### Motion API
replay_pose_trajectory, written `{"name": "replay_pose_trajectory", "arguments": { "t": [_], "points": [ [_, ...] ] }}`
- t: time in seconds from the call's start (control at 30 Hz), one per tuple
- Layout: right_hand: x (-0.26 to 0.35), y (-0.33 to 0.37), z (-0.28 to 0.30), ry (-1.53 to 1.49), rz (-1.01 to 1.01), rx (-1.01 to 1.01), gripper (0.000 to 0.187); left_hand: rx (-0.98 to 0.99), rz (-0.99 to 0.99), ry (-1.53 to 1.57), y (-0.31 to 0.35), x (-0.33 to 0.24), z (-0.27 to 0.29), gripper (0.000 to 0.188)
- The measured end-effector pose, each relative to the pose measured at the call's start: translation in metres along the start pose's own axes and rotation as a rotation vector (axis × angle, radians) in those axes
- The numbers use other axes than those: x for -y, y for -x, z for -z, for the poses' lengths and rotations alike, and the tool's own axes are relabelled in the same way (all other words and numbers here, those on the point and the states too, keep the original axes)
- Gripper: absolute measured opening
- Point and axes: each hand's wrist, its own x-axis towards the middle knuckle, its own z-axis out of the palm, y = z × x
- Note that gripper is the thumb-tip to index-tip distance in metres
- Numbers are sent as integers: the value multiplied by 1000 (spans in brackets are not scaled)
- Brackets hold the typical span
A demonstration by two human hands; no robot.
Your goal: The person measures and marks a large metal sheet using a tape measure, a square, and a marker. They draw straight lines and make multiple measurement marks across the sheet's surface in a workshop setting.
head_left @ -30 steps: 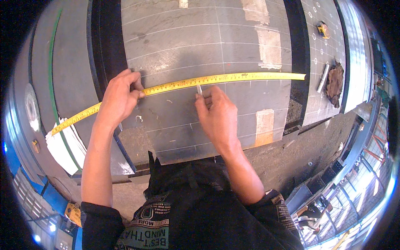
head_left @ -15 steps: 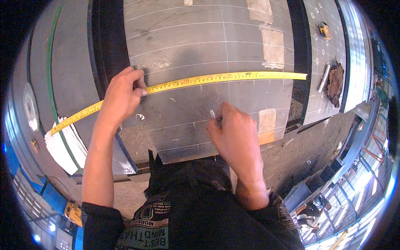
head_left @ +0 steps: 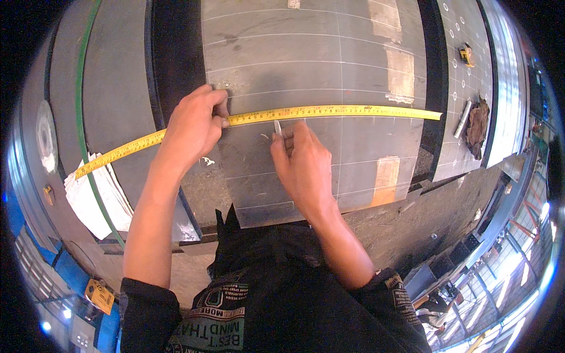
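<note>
A yellow measuring tape (head_left: 329,112) stretches across a grey steel plate (head_left: 265,188) ruled with thin white lines. My left hand (head_left: 197,123) pinches the tape at the plate's left edge, fingertips pressed together on the blade. In my right hand (head_left: 303,167) is a slim white stick of chalk (head_left: 278,126), gripped between thumb and fingers. Its tip is at the lower edge of the tape; whether it touches the plate, I cannot tell. The tape's right end lies over the dark beam beyond the plate.
Folded white papers (head_left: 100,197) lie at the left under a green strap (head_left: 81,65). On the right-hand plate are a tape measure case (head_left: 467,56), a pale tube (head_left: 462,119) and a crumpled brown rag (head_left: 477,129). Dark gaps run along both sides of the middle plate.
My right hand has moved up and left with the chalk, from the bare plate to the tape's edge. My left hand stays on the tape. The whole view has shifted slightly.
</note>
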Motion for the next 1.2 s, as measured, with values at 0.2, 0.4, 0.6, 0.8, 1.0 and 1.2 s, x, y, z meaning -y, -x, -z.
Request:
{"name": "replay_pose_trajectory", "arguments": {
  "t": [0.2,0.4,0.6,0.8,1.0,1.2],
  "points": [
    [2,-3,-5,-2,27,-26,19,-1,-27,-17,0,1,0,17],
    [1,-5,-7,13,-3,-13,20,3,-3,14,0,2,-1,16],
    [2,-4,-6,-2,6,-8,21,-5,-19,2,0,2,0,16],
    [7,-6,-10,50,-32,-70,17,12,4,19,-1,-1,1,16],
    [40,6,36,249,-83,217,21,-8,-8,10,1,3,1,17],
    [38,15,35,266,-17,241,21,-26,-11,30,0,3,-2,18]
  ]
}}
